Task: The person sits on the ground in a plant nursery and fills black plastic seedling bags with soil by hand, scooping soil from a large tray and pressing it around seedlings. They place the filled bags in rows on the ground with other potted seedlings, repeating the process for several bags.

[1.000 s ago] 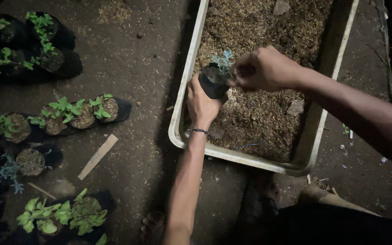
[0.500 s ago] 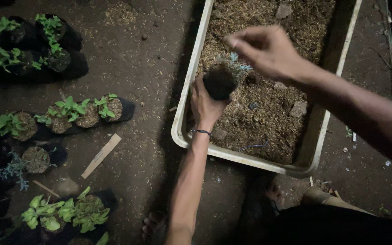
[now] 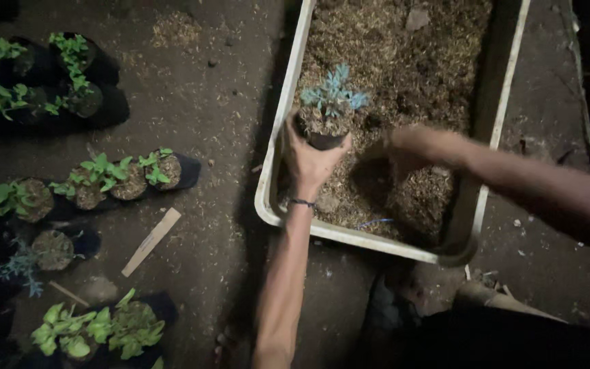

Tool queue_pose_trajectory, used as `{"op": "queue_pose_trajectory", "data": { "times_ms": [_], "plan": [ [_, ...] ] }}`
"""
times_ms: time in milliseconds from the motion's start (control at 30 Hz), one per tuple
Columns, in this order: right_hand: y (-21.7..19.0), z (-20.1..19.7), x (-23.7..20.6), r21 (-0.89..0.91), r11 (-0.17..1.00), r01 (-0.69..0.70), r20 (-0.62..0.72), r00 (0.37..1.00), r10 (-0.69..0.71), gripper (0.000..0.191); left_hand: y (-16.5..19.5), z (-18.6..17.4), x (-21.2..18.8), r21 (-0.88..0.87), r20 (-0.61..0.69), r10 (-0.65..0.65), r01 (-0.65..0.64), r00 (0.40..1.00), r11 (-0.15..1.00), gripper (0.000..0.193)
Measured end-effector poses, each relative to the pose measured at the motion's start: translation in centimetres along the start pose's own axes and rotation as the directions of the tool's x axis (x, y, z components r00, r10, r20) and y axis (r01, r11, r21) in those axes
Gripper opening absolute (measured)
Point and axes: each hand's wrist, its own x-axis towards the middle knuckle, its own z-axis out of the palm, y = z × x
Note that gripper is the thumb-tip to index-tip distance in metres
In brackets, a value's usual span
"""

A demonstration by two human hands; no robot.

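Observation:
My left hand [image 3: 310,158] holds a small black nursery bag [image 3: 324,130] filled with soil, upright, over the near left corner of a white tub [image 3: 276,143]. A small bluish-grey seedling [image 3: 334,94] stands in the bag. My right hand [image 3: 408,150], blurred by motion, is down on the brown potting mix [image 3: 404,61] inside the tub, just right of the bag; whether it grips any mix I cannot tell.
Rows of black nursery bags with green seedlings [image 3: 114,176] stand on the dirt floor to the left, with more at the top left [image 3: 35,75] and bottom left [image 3: 97,328]. A flat wooden stick [image 3: 151,240] lies between them. The tub's right wall [image 3: 500,116] runs alongside bare ground.
My right hand left the top of the bag and dropped down and right into the potting mix. The seedling, covered before, now shows in full. The bag stayed in my left hand.

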Motion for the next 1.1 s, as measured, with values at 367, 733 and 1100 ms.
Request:
{"op": "queue_pose_trajectory", "data": {
  "times_ms": [367,733,1100],
  "plan": [
    [2.2,1.4,-0.9,0.027,0.955,-0.296,-0.007,0.955,0.296,0.026,0.4,-0.3,0.3,0.184,0.134,-0.296,0.270,0.946,0.945,0.118],
    [-7.9,-11.4,-2.5,0.296,0.929,-0.224,-0.423,0.841,0.337,0.037,0.7,-0.7,-0.7,0.112,0.110,-0.187,0.175,0.976,0.978,0.103],
    [-2.9,-7.3,-3.8,-0.167,0.882,-0.441,-0.093,0.897,0.431,0.041,-0.1,-0.6,0.0,0.009,0.107,-0.168,0.168,0.980,0.986,0.102]
  ]
}}
